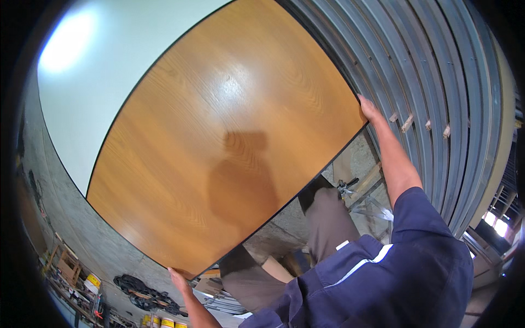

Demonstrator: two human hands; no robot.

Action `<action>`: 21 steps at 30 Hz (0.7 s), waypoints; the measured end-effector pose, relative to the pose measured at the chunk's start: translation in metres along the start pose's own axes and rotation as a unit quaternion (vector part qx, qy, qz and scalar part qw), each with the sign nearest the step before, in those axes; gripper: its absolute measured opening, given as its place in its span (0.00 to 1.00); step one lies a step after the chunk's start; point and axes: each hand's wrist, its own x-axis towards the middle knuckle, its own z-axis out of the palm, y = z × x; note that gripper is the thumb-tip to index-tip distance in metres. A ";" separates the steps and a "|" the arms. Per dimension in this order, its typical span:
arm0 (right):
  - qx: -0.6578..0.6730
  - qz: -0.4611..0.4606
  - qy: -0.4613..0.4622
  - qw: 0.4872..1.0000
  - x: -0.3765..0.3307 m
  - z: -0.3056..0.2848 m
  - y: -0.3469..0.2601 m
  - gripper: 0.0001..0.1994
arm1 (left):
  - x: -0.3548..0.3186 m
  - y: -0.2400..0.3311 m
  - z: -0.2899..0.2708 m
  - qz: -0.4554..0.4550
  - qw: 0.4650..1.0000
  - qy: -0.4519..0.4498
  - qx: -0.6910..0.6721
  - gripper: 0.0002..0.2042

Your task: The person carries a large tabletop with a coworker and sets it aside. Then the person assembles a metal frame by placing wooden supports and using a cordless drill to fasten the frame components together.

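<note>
Panel (219,109), glossy brown wood-grain, black-edged, beside long grey metal channels (437,82). Left hand (178,279), right hand (370,109) clasp its near corners, fingers partly hidden. Uneven grip could scrape its right edge.

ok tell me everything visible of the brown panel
The brown panel is a flat, glossy, wood-grained board, apparently wood or laminate, with dark edges, bearing a glare spot and a dark silhouette. The left hand holds its near left corner, the right hand its near right. It stretches out ahead, a pale sheet beside it; contact is unclear.
</note>
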 end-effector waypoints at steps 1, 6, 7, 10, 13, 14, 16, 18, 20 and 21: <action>-0.002 0.019 -0.008 1.000 0.016 -0.002 0.009 0.35 | 0.005 -0.003 0.012 0.003 1.000 -0.010 -0.011 0.37; -0.016 0.074 -0.021 0.997 0.068 -0.002 0.037 0.36 | -0.004 0.013 0.083 -0.054 0.998 -0.020 -0.017 0.39; -0.013 0.087 -0.018 0.996 0.077 0.001 0.039 0.36 | 0.000 0.006 0.087 -0.047 0.999 -0.019 -0.007 0.39; -0.006 0.076 -0.020 0.997 0.091 0.013 0.046 0.36 | 0.013 -0.005 0.100 -0.070 0.997 -0.021 -0.024 0.39; -0.005 0.079 -0.011 0.997 0.101 0.025 0.053 0.36 | 0.032 -0.016 0.105 -0.080 0.995 -0.022 -0.052 0.38; 0.007 0.085 -0.017 0.996 0.107 0.028 0.056 0.35 | 0.039 -0.022 0.103 -0.078 0.995 -0.022 -0.060 0.38; 0.032 0.091 -0.030 0.995 0.130 0.039 0.068 0.33 | 0.048 -0.034 0.096 -0.066 0.997 -0.012 -0.033 0.38; 0.032 0.084 -0.038 0.995 0.154 0.048 0.083 0.36 | 0.047 -0.041 0.101 -0.062 0.998 -0.007 -0.032 0.38; 0.042 0.101 -0.038 0.993 0.168 0.039 0.092 0.37 | 0.050 -0.020 0.127 -0.057 0.997 -0.020 -0.052 0.39; 0.054 0.119 -0.045 0.990 0.172 0.035 0.092 0.37 | 0.049 -0.007 0.136 -0.072 0.995 -0.025 -0.059 0.39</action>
